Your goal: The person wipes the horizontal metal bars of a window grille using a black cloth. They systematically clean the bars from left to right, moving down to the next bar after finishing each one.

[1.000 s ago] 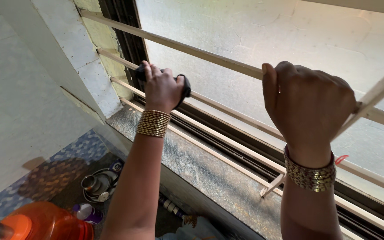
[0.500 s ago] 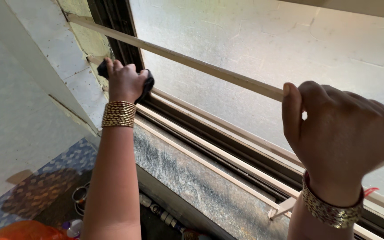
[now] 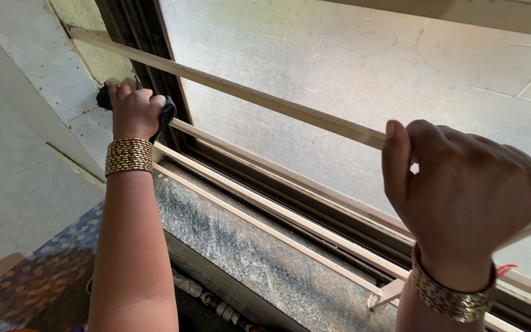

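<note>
The left hand [image 3: 131, 110] is closed around a dark cloth [image 3: 166, 114], pressing it against a pale grille bar [image 3: 228, 154] at the window's far left corner beside the tiled wall [image 3: 44, 74]; the right hand [image 3: 462, 190] is clenched tight around the upper bar [image 3: 265, 101]; the speckled stone sill [image 3: 247, 252] lies below.

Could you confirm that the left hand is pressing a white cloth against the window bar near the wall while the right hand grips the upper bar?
Not quite: in the head view the cloth is black, not white. The left hand does press it against a cream metal window bar near the wall, and the right hand grips the upper bar.
</note>
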